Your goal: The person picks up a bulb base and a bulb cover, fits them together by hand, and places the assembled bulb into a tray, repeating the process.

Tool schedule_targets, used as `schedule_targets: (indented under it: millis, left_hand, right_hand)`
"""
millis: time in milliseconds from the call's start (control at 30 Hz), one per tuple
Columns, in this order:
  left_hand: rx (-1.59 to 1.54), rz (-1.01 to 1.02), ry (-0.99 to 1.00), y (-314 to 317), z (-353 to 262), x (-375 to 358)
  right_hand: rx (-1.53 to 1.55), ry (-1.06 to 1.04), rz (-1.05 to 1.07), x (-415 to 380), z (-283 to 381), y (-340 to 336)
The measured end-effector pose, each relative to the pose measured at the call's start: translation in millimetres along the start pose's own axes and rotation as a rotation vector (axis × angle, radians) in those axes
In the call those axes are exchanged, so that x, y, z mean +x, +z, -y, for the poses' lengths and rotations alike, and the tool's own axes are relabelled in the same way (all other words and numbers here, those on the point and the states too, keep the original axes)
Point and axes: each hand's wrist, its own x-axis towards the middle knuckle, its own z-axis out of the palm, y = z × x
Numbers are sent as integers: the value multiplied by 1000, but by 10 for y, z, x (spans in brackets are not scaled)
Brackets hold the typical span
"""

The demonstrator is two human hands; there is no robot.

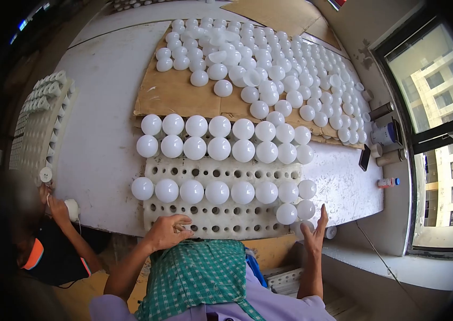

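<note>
My left hand (170, 232) is at the near edge of a pale tray (237, 228) with rows of holes, its fingers half curled, thumb and forefinger apart, nothing visible between them. My right hand (315, 232) is upright at the tray's near right corner, thumb and fingers spread. Right beside its thumb is a translucent white bulb cover (296, 230), partly hidden by the hand. Two more covers (286, 214) sit at the right end of the nearest row. Behind them a full row of white covers (243, 192) stands in the tray, with a double row (219, 148) farther back.
Many loose white domes (223, 88) lie on a cardboard sheet (173, 93) at the back. A co-worker's hand (59, 208) works at the left near stacked pale trays (50, 123). A phone (364, 158) and a small bottle (388, 182) lie by the window (432, 80).
</note>
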Motion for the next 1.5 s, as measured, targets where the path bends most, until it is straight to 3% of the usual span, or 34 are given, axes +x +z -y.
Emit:
schedule_targets:
  millis: [133,267,333,400,433,500,533,600,667,700,733,767,800,833,867,900,933,967,1000,1067,1133,1233,1300,1333,1400,1467,1500]
  left_hand:
    - [-14,-39,-18,-2,13,-46]
    - [-43,-115,2,-68,-28,-71]
    - [-99,-189,25,-124,-1,-148]
    - [-91,-270,-8,-245,39,-237]
    - [-81,-324,3,-317,128,-299]
    - [-145,-558,12,-494,244,-425]
    - [-58,-867,54,-752,466,-528]
    - [-40,-1125,-31,-1079,926,-538]
    - [250,-1326,-78,-1447,1521,-460]
    - [223,-1260,-279,-1651,1671,-469]
    - [217,-1261,-285,-1812,1925,-440]
    - [376,-1275,-352,-1947,2215,-387]
    - [536,-1279,-416,-2059,2389,-370]
    - [527,-1266,-413,-2152,2437,-387]
    - [601,-1121,-475,-2228,2479,-398]
    - [672,-968,-528,-2281,2540,-408]
    - [753,-932,-430,-2337,2639,-412]
    - [827,-856,-383,-2383,2728,-408]
    - [830,-823,-348,-2433,2800,-386]
    - [818,-827,-247,-2462,2817,-326]
    - [708,-767,-345,-2372,2591,-292]
    - [594,-787,-358,-2168,2465,-141]
    - [283,-976,-438,-2056,2335,-158]
    - [284,-981,-437,-1987,2239,-194]
    - [-492,-998,-22,-1722,2007,-256]
    - [-848,-925,332,-1374,1446,-311]
    - [-918,-741,356,-1229,1161,-394]
  right_hand:
    - [144,-106,-254,788,432,-51]
    - [116,-276,-85,1965,972,411]
    - [-249,-280,50,2552,1210,674]
    - [-609,-140,233,2932,1441,983]
    - [-625,-167,299,3128,1280,1152]
    - [-662,-255,431,3316,1209,1358]
    - [-732,-329,396,3353,1185,1530]
    - [-782,-303,437,3245,1405,1511]
    - [-716,-400,319,3296,1327,1448]
    - [-557,-418,323,3393,1185,1354]
    - [-397,-428,325,3471,1105,1268]
    - [-49,-81,383,3108,1502,1122]
    - [-59,-76,381,3053,1397,1088]
    - [475,-47,481,2965,1179,995]
    - [1010,-15,553,2884,1060,905]
    - [1091,-28,596,2631,1182,873]
    - [1168,-43,626,2296,1359,841]
    - [1094,82,423,2101,1306,862]
    - [1072,-10,496,1900,1201,847]
    - [1036,71,468,1404,1441,897]
    - [954,136,505,1062,1441,996]
    - [905,71,600,744,1497,1187]
    - [926,49,648,649,1553,1259]
    - [889,40,659,620,1586,1276]
    - [872,7,689,568,1678,1264]
    - [856,-30,742,560,1694,1297]
    - [816,-107,771,547,1675,1327]
